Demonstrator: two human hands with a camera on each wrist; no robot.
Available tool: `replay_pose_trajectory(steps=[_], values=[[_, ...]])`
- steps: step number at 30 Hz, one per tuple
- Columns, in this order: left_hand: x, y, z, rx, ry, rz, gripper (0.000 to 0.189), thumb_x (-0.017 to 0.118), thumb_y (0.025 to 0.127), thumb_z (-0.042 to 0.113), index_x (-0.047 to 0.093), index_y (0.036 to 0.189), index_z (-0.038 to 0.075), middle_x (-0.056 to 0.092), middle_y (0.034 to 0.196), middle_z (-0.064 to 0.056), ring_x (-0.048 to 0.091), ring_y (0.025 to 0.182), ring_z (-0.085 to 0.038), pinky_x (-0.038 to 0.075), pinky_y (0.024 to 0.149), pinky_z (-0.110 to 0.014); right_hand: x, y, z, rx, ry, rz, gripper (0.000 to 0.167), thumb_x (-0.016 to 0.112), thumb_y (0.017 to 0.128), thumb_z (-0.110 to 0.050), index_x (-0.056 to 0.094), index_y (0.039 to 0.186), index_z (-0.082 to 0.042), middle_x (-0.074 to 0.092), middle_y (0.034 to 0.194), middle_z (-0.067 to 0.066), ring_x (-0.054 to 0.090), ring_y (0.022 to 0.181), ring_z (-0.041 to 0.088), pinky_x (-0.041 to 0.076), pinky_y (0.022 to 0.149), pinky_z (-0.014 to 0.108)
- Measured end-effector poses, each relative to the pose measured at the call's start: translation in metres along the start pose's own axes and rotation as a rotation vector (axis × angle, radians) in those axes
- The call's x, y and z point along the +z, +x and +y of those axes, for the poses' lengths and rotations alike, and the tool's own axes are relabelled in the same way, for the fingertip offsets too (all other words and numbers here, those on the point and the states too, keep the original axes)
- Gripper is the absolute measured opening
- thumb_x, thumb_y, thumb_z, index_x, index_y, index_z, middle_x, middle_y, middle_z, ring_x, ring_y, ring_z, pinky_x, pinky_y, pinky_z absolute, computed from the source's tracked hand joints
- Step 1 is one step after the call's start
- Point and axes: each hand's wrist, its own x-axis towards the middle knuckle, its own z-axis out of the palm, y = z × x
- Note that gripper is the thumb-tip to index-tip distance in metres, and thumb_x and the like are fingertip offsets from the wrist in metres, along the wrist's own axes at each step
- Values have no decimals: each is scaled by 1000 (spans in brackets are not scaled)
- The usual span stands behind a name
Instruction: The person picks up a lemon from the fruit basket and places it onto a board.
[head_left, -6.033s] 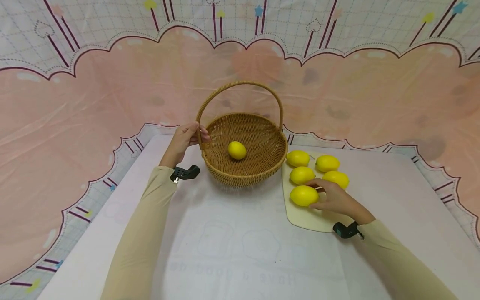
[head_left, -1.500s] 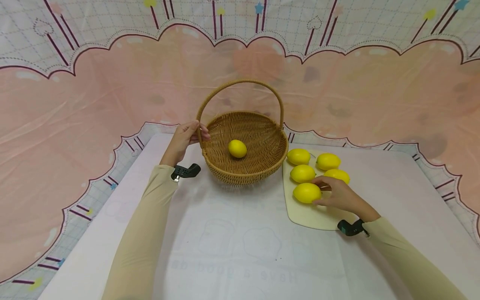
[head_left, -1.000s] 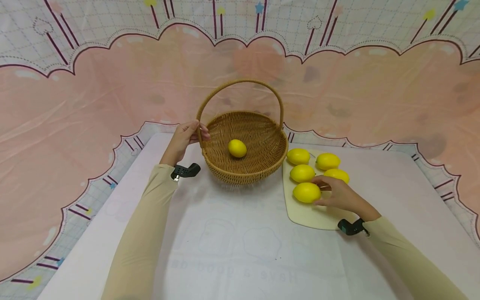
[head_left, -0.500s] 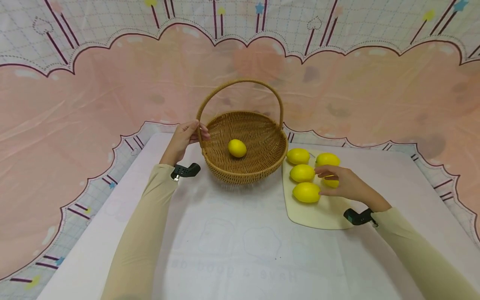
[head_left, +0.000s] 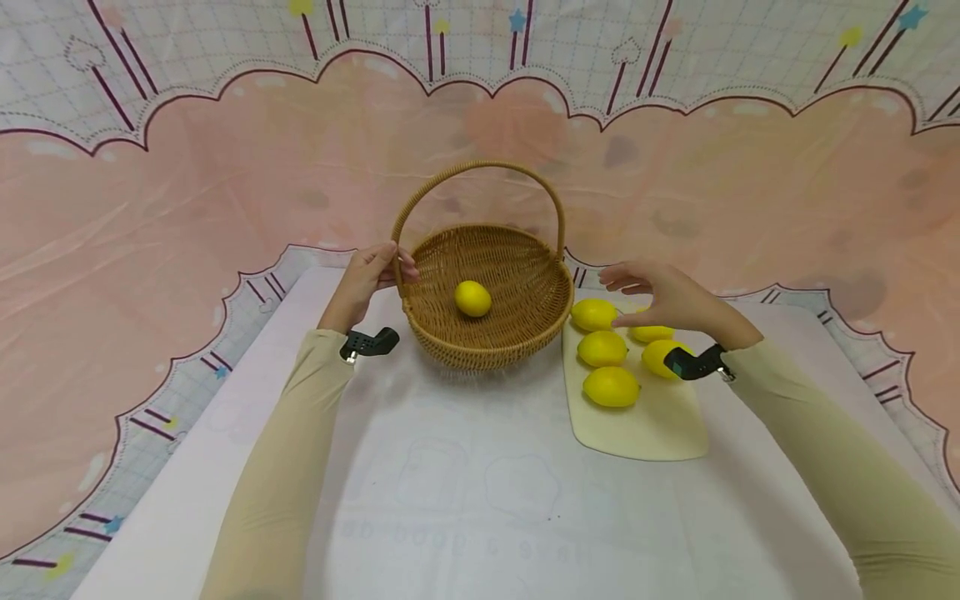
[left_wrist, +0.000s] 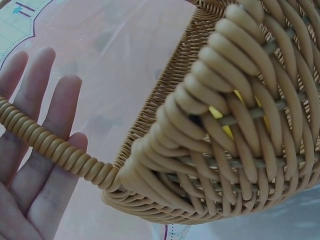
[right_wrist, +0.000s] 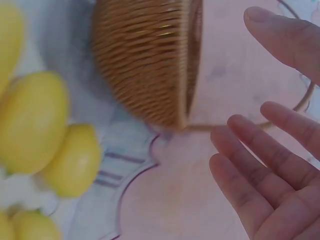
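A wicker basket (head_left: 491, 354) with a tall hooped handle stands on the table, one yellow lemon (head_left: 473, 298) lying inside. My left hand (head_left: 369, 271) holds the base of the handle at its left side, thumb in front and fingers behind. In the left wrist view the handle (left_wrist: 55, 150) crosses the fingers (left_wrist: 62, 107). My right hand (head_left: 667, 293) is raised above the far end of a cream cutting board (head_left: 637, 442), fingers spread and nothing in them. Several lemons (head_left: 611, 387) lie on that board in two columns; the hand and wrist camera partly cover the right-hand ones.
A white cloth with faint printing covers the table (head_left: 450, 500). Behind it hangs a pink patterned curtain (head_left: 262, 183). The board's left edge lies close to the basket's right side.
My right hand has come away from the nearest lemon and risen toward the far end of the board. That lemon stays on the board. My left hand keeps its hold on the handle.
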Motion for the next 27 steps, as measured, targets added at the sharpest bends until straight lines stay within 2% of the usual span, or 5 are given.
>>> replay_pose_trajectory(steps=[5, 10, 12, 19, 27], values=[[3, -5, 8, 2, -6, -10, 39, 35, 102, 26, 66, 80, 17, 70, 73, 9, 68, 72, -4, 55, 75, -18, -1, 35, -14, -68, 47, -33, 59, 78, 76, -10, 52, 127, 0, 58, 125, 19, 56, 114, 35, 46, 99, 48], [6, -9, 14, 12, -12, -19, 38, 36, 102, 26, 66, 81, 17, 70, 74, 8, 69, 73, -5, 55, 75, -18, 3, 68, -28, -98, 93, -92, 58, 76, 78, -7, 50, 128, 3, 56, 127, 21, 55, 116, 35, 44, 101, 49], [7, -10, 15, 14, -11, -18, 37, 36, 102, 26, 66, 81, 17, 70, 74, 8, 69, 73, -5, 55, 75, -19, 6, 81, -31, -86, 92, -111, 59, 76, 78, -9, 49, 129, 3, 56, 127, 22, 55, 117, 35, 44, 101, 49], [-1, 1, -2, 25, 9, 7, 37, 38, 102, 30, 67, 81, 20, 71, 74, 10, 69, 72, -5, 55, 75, -19, 22, 122, -38, -26, 124, -150, 58, 74, 80, -11, 48, 131, -1, 55, 131, 18, 51, 123, 31, 43, 104, 42], [-1, 2, 4, 9, -27, -32, 39, 36, 103, 23, 68, 81, 20, 71, 75, 9, 70, 74, -6, 55, 76, -20, 42, 154, -38, -5, 113, -179, 58, 72, 83, -16, 46, 133, -1, 52, 133, 21, 50, 123, 34, 42, 105, 44]])
